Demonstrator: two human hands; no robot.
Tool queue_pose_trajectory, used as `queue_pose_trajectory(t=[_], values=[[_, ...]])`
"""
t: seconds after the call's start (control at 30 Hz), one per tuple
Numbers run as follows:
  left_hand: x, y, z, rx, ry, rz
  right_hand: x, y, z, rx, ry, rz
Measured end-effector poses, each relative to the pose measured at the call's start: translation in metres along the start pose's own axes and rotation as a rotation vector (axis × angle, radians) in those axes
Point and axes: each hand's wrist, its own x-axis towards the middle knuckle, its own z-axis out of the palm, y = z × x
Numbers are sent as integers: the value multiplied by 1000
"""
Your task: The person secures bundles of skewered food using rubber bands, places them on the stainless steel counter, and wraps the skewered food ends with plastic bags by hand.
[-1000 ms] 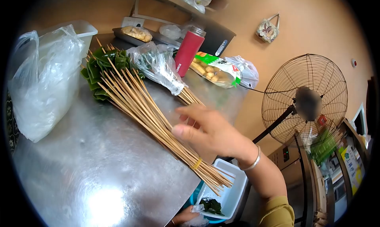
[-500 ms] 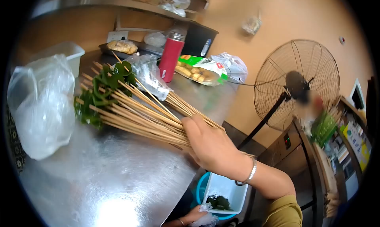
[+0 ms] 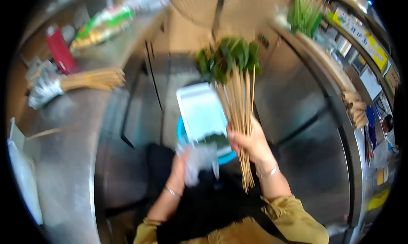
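My right hand point(image 3: 253, 143) is closed around a bundle of bamboo skewers point(image 3: 240, 101). The bundle points upward and away from me, with dark green leafy pieces point(image 3: 229, 57) threaded at the far end. In my left hand point(image 3: 179, 167) is a crumpled clear plastic bag point(image 3: 203, 161), blurred by motion. Between and beyond the hands, a white tray point(image 3: 199, 106) rests over a blue basin point(image 3: 180, 127). Dark green pieces point(image 3: 213, 139) lie at the tray's near end, partly behind the bag.
On the metal table point(image 3: 85, 125) at left lie bare skewers point(image 3: 93, 79) in a plastic wrapper, a red bottle point(image 3: 60, 50) and a green-white food bag point(image 3: 103, 26). A steel cabinet point(image 3: 301, 154) stands at right. Beyond the basin is a fan point(image 3: 199, 6), partly cut off.
My view has swung right and down. The skewer bundle has moved from above the table to beside the tray, its leafy end now pointing away. Both hands now show fully.
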Motion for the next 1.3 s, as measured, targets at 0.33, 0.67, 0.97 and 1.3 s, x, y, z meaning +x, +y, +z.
queue_pose_trajectory(t=[0.33, 0.67, 0.97, 1.3], values=[[20, 9, 65, -28, -191, 173, -19, 43, -70, 346, 88, -39], [-1, -21, 114, 464, -254, 186, -18, 73, -89, 349, 206, 93], [-2, 14, 65, 281, 55, 369, -32, 49, -135, 396, 466, -68], [-23, 24, 58, 517, 6, 381, -38, 41, -143, 378, 470, -190]])
